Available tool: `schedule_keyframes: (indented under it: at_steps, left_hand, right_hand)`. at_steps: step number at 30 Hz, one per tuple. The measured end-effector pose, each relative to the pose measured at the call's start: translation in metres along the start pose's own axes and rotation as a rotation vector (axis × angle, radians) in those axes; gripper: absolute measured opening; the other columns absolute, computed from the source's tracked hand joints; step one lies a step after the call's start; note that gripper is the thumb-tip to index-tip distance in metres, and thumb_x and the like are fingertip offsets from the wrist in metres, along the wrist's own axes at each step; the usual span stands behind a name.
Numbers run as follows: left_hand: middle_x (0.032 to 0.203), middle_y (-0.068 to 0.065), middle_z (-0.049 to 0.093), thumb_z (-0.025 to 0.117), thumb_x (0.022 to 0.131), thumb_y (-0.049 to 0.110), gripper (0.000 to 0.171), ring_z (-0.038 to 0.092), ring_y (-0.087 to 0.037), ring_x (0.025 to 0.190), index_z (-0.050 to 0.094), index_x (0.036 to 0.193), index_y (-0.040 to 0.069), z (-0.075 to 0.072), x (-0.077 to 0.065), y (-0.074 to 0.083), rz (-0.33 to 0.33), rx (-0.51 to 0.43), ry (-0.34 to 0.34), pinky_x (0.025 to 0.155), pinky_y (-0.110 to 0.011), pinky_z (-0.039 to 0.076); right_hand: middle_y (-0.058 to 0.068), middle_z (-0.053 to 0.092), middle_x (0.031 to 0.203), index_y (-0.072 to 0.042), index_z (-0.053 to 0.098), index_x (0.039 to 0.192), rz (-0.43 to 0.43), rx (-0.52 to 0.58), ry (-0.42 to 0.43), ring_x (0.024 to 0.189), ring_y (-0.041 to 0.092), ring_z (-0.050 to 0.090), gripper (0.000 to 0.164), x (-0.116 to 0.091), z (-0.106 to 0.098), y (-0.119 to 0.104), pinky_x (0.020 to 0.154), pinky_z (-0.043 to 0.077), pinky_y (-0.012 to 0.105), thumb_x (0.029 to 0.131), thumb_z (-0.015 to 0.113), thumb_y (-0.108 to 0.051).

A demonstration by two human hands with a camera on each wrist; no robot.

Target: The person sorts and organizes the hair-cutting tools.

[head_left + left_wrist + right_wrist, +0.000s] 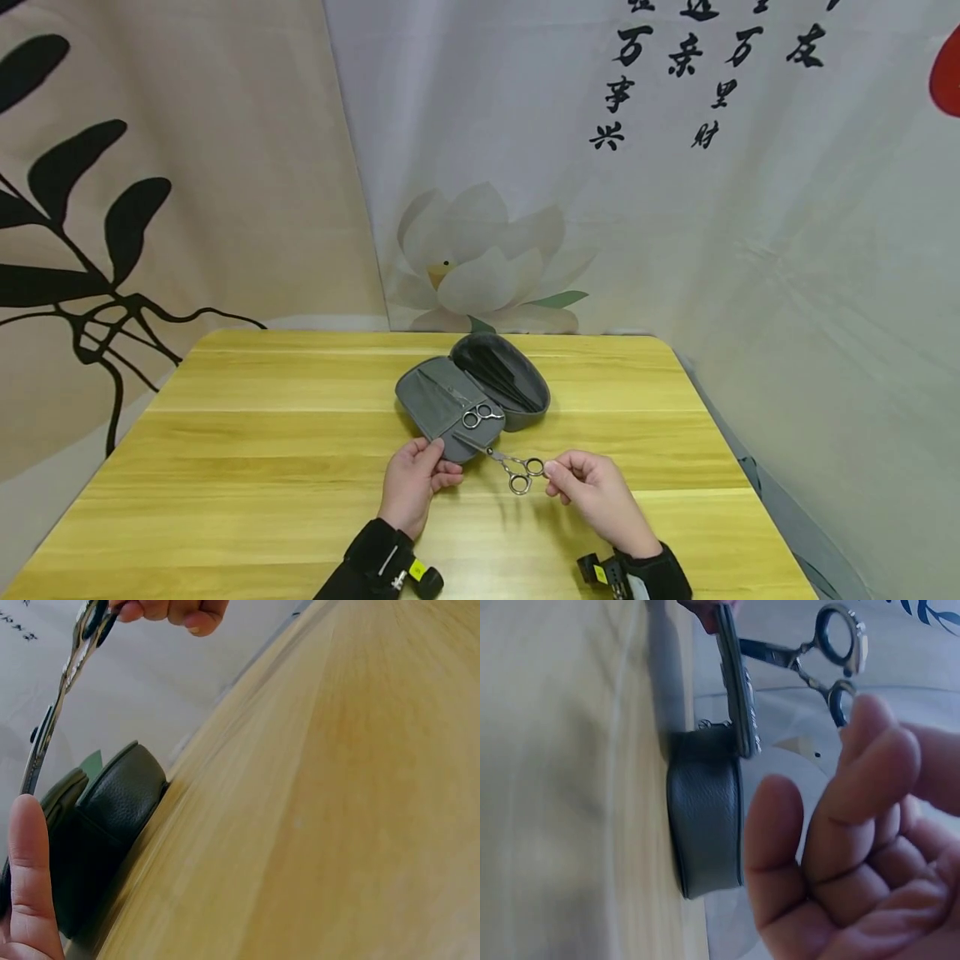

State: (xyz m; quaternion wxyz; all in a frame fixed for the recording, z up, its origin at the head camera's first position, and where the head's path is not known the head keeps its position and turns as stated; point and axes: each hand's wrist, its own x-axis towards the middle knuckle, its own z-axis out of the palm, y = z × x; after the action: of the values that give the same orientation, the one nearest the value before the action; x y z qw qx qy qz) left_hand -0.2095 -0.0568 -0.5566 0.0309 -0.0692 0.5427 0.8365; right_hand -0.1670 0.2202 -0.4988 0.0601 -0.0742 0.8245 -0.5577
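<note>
A dark grey zip case (442, 392) lies unfolded near the middle of the table, its flat lid towards me. My left hand (414, 483) pinches the lid's near edge between thumb and fingers, and the lid is raised off the table in the right wrist view. My right hand (600, 496) pinches one finger ring of a pair of silver scissors (517, 468). Their blades point left over the lid, close to its pocket. A second pair of scissors (480, 415) sits in the lid, rings showing and blades hidden in the pocket.
The deeper half of the case (531, 375) stands open behind the lid, with dark slim strips inside. A yellow wood-grain table (300, 517) carries everything. Printed cloth (480, 125) hangs along the table's far edge.
</note>
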Motion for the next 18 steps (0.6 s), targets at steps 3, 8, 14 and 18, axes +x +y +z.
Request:
schedule_keyframes:
  at_steps: [3, 8, 14, 18]
  left_hand:
    - [0.078, -0.005, 0.067, 0.059, 0.109, 0.009, 0.017, 0.072, -0.014, 0.064, 0.045, 0.112, -0.001, 0.0, 0.0, 0.001, 0.0, 0.007, -0.001, 0.064, -0.029, 0.066]
    - [0.079, -0.005, 0.068, 0.06, 0.109, 0.008, 0.018, 0.072, -0.015, 0.065, 0.045, 0.112, -0.001, 0.0, 0.001, 0.002, -0.003, 0.017, 0.001, 0.063, -0.03, 0.066]
    - [0.079, -0.004, 0.066, 0.061, 0.108, 0.007, 0.018, 0.072, -0.015, 0.065, 0.045, 0.111, 0.0, 0.0, 0.001, 0.0, 0.005, 0.019, 0.004, 0.062, -0.03, 0.065]
    - [0.078, -0.004, 0.066, 0.062, 0.108, 0.009, 0.019, 0.071, -0.015, 0.064, 0.046, 0.11, 0.0, 0.0, 0.001, 0.001, 0.005, 0.032, 0.011, 0.061, -0.029, 0.065]
  right_hand:
    - [0.006, 0.074, 0.082, 0.005, 0.074, 0.101, 0.045, 0.021, 0.017, 0.07, 0.013, 0.064, 0.035, 0.002, 0.006, 0.0, 0.061, 0.048, 0.021, 0.105, 0.071, -0.03]
    - [0.007, 0.074, 0.081, 0.008, 0.072, 0.101, 0.095, 0.1, 0.039, 0.07, 0.015, 0.064, 0.034, 0.005, 0.013, 0.002, 0.061, 0.049, 0.022, 0.104, 0.072, -0.026]
    - [0.004, 0.072, 0.077, 0.011, 0.07, 0.099, 0.136, 0.236, 0.048, 0.066, 0.011, 0.062, 0.034, 0.005, 0.022, 0.004, 0.062, 0.051, 0.022, 0.103, 0.072, -0.022]
    - [0.001, 0.071, 0.077, 0.01, 0.069, 0.098, 0.157, 0.287, 0.024, 0.066, 0.01, 0.061, 0.032, 0.005, 0.025, 0.004, 0.064, 0.053, 0.023, 0.104, 0.071, -0.022]
